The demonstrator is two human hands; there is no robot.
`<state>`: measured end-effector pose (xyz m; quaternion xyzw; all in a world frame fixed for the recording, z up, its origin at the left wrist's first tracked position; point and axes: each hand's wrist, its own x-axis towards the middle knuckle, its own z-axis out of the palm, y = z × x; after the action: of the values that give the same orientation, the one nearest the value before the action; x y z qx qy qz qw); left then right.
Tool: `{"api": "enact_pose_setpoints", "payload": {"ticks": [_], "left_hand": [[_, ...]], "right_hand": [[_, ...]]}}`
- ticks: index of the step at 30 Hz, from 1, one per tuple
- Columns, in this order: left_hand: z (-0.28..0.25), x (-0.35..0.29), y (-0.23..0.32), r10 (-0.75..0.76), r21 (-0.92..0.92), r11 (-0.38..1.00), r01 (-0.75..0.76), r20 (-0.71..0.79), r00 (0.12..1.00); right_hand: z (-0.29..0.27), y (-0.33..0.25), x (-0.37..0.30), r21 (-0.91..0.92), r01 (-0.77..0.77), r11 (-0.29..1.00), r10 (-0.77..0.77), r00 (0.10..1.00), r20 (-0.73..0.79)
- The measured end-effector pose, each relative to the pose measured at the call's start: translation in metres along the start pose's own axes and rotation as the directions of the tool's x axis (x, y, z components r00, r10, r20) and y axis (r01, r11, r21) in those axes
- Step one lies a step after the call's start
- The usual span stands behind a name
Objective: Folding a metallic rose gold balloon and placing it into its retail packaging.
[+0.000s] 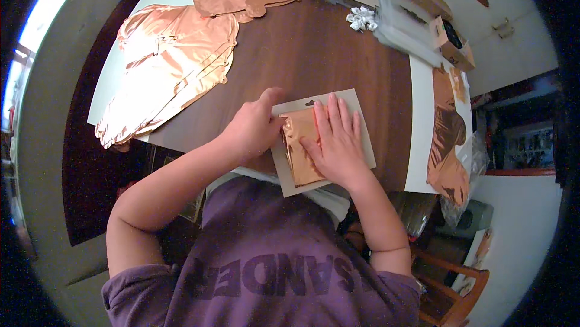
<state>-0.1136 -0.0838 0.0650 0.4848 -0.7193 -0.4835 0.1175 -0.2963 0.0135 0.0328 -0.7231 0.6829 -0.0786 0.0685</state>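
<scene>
I see the right hand (341, 146) spread flat on the folded foil (306, 167) and the left hand (257, 125) curled at its left edge, grip unclear; uneven pressing could let it spring open.

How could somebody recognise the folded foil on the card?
At the near edge of the brown table, a pale card lies beneath the right hand. On it sits copper foil, folded into a rectangle, unlike the large foil shapes at left.
</scene>
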Motion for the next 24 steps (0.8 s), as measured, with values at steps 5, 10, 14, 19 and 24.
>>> {"api": "enact_pose_setpoints", "payload": {"ticks": [5, 10, 14, 19, 24], "left_hand": [[0.006, -0.007, -0.010, 0.492, 0.633, 0.670, -0.388, 0.013, 0.870], [0.039, -0.027, -0.014, 0.622, 0.592, 0.629, -0.504, 0.005, 0.783], [0.045, -0.033, -0.035, 0.533, 0.645, 0.619, -0.449, 0.076, 0.843], [0.045, -0.036, -0.043, 0.599, 0.707, 0.540, -0.456, 0.057, 0.799], [0.045, -0.035, -0.041, 0.574, 0.708, 0.553, -0.439, 0.058, 0.817]], "right_hand": [[-0.002, -0.005, 0.004, -0.006, -0.031, 0.999, 0.031, 0.999, 0.019], [-0.001, -0.005, 0.005, -0.061, -0.047, 0.997, 0.049, 0.998, 0.035], [0.004, -0.002, 0.003, -0.041, -0.012, 0.999, 0.012, 1.000, 0.001], [0.002, -0.002, 0.005, -0.014, 0.019, 1.000, -0.019, 1.000, -0.015], [0.000, -0.001, 0.008, -0.012, 0.018, 1.000, -0.018, 1.000, 0.002]]}}
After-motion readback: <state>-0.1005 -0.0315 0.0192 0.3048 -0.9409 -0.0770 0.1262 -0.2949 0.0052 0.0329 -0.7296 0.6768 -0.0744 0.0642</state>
